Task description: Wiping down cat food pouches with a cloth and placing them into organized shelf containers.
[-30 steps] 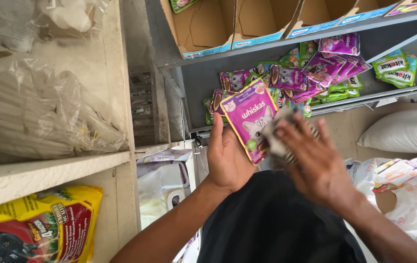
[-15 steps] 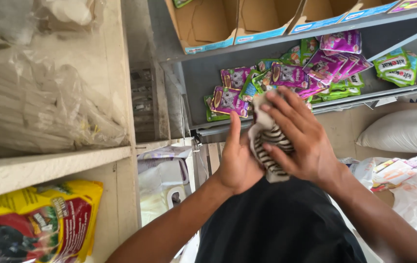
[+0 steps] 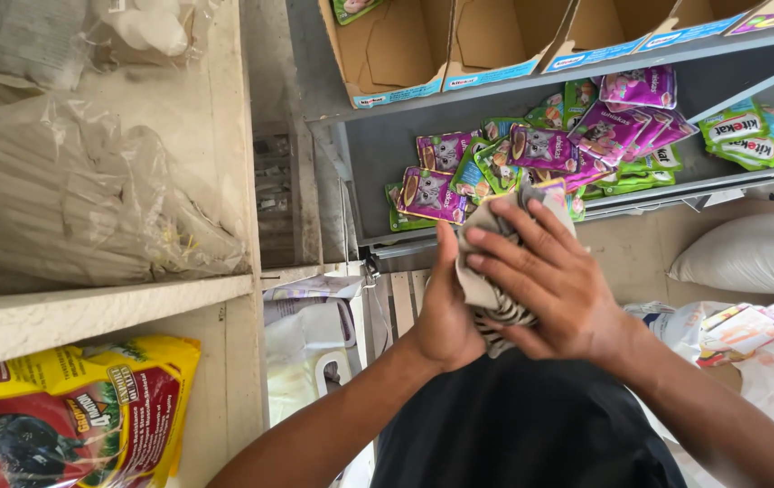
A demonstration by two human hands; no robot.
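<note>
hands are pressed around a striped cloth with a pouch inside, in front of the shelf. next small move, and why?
Probably lift the right hand and the striped cloth off the pouch. The cloth covers nearly all of it, with only the pouch's top edge showing above the fingers, so its face cannot be checked. The left hand already backs it from behind and could hold it alone. The shelf of loose pouches sits just ahead.

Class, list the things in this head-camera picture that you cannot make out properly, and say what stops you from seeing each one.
1. Pouch between the hands: head view, almost wholly covered by the striped cloth and the right hand.
2. Left hand palm and fingers: hidden behind the cloth.
3. Yellow bag: cut off by the bottom and left edges.
4. Contents of the plastic-wrapped bundle: blurred by dusty wrapping.
5. Green pouches: partly hidden by a shelf bar.
</note>
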